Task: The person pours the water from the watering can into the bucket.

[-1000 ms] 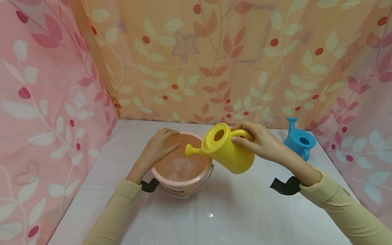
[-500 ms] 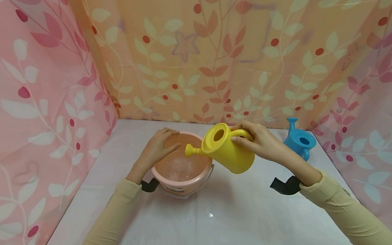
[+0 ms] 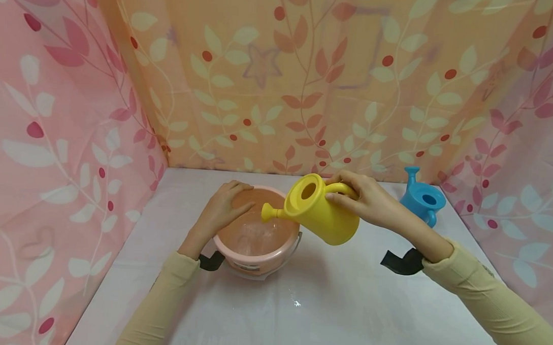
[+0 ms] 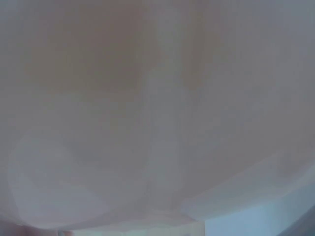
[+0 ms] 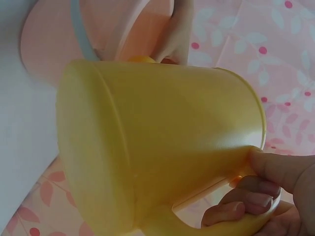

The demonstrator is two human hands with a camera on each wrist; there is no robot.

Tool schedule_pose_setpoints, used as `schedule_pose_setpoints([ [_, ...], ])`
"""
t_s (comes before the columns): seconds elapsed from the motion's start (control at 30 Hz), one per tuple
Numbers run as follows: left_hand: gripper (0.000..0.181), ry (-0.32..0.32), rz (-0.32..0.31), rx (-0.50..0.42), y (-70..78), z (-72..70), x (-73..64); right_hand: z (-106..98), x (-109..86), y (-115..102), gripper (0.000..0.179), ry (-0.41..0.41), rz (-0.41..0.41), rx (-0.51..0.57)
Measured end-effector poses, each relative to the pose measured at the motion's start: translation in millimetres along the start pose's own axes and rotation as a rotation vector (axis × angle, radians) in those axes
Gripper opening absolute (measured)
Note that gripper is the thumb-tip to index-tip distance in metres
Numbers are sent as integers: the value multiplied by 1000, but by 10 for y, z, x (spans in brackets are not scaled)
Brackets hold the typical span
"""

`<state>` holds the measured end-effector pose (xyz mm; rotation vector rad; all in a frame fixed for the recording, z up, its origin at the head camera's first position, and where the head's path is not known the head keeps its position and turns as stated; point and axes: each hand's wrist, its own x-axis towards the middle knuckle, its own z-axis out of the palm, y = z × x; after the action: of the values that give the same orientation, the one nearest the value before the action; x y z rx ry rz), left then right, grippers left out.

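My right hand (image 3: pixel 364 196) grips the handle of a yellow watering can (image 3: pixel 329 220), fingers wrapped round it and thumb against the body in the right wrist view. The can is tilted, and its spout head (image 3: pixel 268 212) hangs over the pink bucket (image 3: pixel 257 263). My left hand (image 3: pixel 222 206) holds the bucket's left rim, its thumb on the inner side. Shallow water shows inside, with a nearly smooth surface. No stream is visible at the spout. Only a blurred pale surface, close up, fills the left wrist view.
A blue watering can (image 3: pixel 424 200) stands at the back right of the white table (image 3: pixel 345 307). A small shiny wet spot (image 3: pixel 297 303) lies in front of the bucket. Floral cloth (image 3: pixel 307 82) hangs behind and on both sides.
The bubbles and ripples on the bucket's water have died down. Both hands, the yellow watering can and the bucket keep nearly the same place.
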<state>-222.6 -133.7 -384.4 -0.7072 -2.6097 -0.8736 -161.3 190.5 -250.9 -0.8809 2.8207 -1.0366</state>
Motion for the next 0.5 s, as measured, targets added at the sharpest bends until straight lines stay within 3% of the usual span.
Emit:
schedule_pose_setpoints([
  [0.5,39,2,5,-2,9,-11,-3,-1,8,-1,23,0,-17,4],
])
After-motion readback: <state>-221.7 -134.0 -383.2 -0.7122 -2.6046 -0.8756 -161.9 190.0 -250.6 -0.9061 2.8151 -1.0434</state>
